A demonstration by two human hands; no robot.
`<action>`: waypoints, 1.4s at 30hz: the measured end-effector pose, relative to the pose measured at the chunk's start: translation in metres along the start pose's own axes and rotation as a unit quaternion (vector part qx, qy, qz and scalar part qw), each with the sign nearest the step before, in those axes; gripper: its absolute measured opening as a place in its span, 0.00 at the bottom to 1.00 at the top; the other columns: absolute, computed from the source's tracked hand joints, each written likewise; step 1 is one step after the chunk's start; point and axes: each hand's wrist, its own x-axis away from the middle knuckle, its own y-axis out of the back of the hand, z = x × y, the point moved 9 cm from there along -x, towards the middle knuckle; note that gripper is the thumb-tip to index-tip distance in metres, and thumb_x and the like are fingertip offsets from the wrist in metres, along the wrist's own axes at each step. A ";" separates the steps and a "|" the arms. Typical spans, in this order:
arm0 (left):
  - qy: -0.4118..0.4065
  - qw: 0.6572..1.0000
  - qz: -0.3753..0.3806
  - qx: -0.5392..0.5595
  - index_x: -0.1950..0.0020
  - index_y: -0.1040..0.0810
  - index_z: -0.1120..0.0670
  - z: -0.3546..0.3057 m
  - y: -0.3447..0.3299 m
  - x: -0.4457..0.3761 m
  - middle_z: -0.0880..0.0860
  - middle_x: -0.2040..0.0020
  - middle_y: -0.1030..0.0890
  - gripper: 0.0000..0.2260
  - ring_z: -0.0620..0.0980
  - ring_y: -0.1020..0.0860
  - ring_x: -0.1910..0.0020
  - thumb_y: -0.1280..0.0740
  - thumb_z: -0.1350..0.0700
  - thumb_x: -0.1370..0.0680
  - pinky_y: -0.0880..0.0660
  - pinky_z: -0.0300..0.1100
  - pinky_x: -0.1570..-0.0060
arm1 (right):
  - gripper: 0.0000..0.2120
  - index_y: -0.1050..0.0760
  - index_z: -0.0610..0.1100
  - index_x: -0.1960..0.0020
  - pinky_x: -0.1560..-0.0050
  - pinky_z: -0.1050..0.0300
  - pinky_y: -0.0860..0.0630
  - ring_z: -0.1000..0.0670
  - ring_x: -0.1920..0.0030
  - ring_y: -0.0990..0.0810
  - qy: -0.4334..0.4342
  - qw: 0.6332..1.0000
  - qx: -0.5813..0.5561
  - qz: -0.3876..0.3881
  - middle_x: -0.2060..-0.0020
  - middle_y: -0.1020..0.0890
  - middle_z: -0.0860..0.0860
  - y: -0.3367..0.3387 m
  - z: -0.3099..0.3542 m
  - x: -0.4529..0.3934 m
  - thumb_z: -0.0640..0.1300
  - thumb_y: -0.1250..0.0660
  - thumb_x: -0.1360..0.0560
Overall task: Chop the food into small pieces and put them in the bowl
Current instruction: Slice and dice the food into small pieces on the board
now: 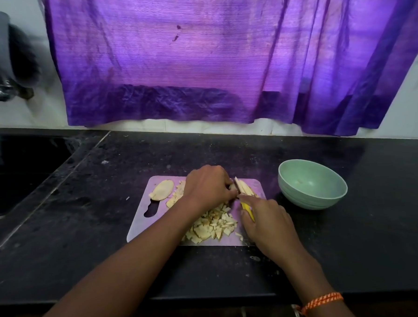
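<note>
A pale cutting board (140, 225) lies on the black counter. On it my left hand (208, 186) grips a stack of pale food strips (245, 188), fingers curled over their near end. My right hand (267, 224) holds a yellow-handled knife (246, 209) whose blade meets the strips beside my left fingers. A heap of small chopped pieces (214, 227) lies at the board's front. A whole flat slice (161, 190) and more cut strips (176, 196) rest at the board's back left. The green bowl (312, 184) stands to the right of the board and looks empty.
A dark sink (17, 178) is set into the counter (352, 223) at the left, with a metal tap (2, 91) above it. A purple curtain (198, 62) hangs over the back wall. The counter's front edge runs just below my forearms.
</note>
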 end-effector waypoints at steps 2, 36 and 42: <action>-0.001 1.000 0.005 -0.004 0.59 0.13 0.46 0.001 -0.001 -0.001 0.42 0.57 0.14 0.20 0.44 0.19 0.61 0.32 0.30 0.29 0.19 0.44 0.63 | 0.18 0.28 0.58 0.28 0.58 0.51 0.31 0.43 0.50 0.20 -0.003 1.000 -0.002 -0.004 0.49 0.17 0.48 0.001 -0.002 0.007 0.51 0.40 0.17; -0.023 0.999 -0.035 0.032 0.43 0.11 0.43 -0.002 0.013 0.004 0.42 0.49 0.12 0.11 0.45 0.17 0.54 0.25 0.41 0.22 0.28 0.40 0.65 | 0.19 0.27 0.58 0.27 0.59 0.53 0.35 0.43 0.52 0.21 -0.017 0.999 0.003 -0.027 0.50 0.17 0.47 0.000 0.005 -0.002 0.50 0.40 0.18; 0.003 0.999 -0.034 0.026 0.50 0.10 0.44 0.000 0.008 0.006 0.43 0.54 0.13 0.11 0.44 0.18 0.59 0.27 0.40 0.23 0.23 0.40 0.64 | 0.11 0.25 0.55 0.38 0.60 0.53 0.34 0.50 0.59 0.29 -0.026 0.999 0.020 -0.003 0.58 0.26 0.53 -0.002 0.016 -0.009 0.50 0.43 0.15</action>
